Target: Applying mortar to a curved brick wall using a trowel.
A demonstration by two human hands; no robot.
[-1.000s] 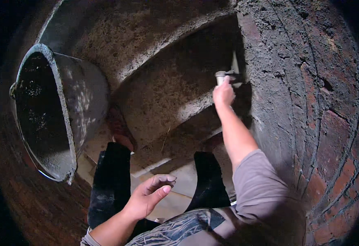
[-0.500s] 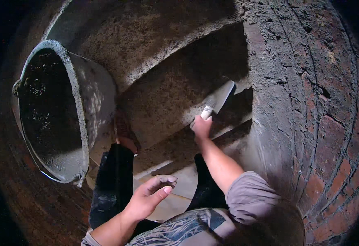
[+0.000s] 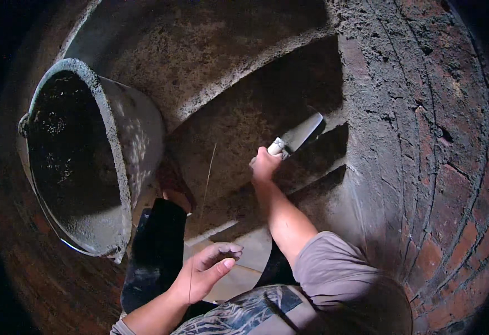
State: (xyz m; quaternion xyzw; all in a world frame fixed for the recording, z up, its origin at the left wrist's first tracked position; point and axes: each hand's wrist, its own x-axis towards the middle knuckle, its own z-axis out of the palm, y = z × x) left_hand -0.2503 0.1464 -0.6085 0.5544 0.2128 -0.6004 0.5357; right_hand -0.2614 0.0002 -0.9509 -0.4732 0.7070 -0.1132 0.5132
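Note:
My right hand (image 3: 265,163), just below the centre of the view, is closed round the pale handle of a trowel (image 3: 303,131), whose metal blade points up and to the right over a rough, dark concrete step (image 3: 239,128). Lower in the view, my left hand (image 3: 202,271) is empty, fingers loosely curled and apart from the thumb, in front of my dark-trousered legs. A large grey bucket (image 3: 130,128) with a mortar-crusted rim is tilted at the left, dark wet material visible inside.
A brick wall (image 3: 412,139), partly covered in rough grey mortar, fills the right side. An upper ledge (image 3: 166,50) runs across the top. My foot (image 3: 175,190) is beside the bucket. Pale tiled floor (image 3: 236,282) shows between my legs.
My right hand has moved left and down with the trowel, away from the right wall, and the blade shows more fully. My left hand is almost where it was.

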